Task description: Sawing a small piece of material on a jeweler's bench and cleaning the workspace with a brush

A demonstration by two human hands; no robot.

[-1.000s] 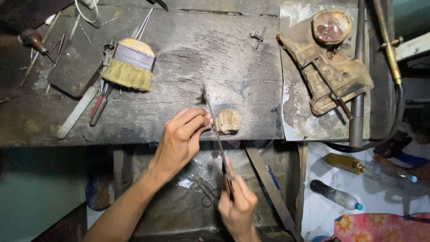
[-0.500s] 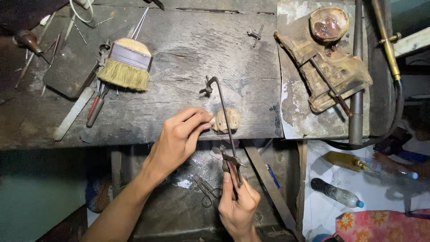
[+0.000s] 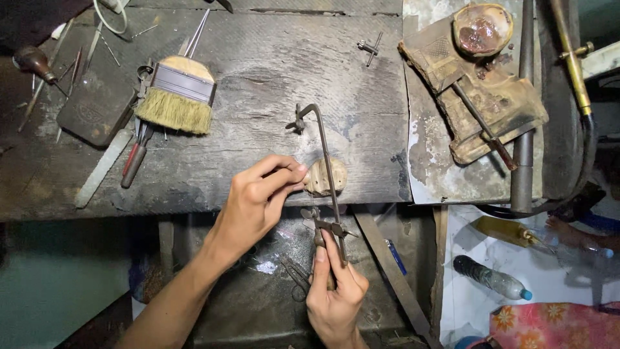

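Head view: right hand (image 3: 336, 294) grips saw frame (image 3: 326, 165); left hand (image 3: 258, 200) pinches at wooden peg (image 3: 320, 176) beside it.

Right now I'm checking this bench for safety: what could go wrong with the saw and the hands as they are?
The left hand pinches something at the wooden bench pin, right beside the saw frame. A slip could likely nick the fingertips. The right hand grips the saw low on its handle, so the frame might twist and the thin blade, which is too fine to see, could snap.
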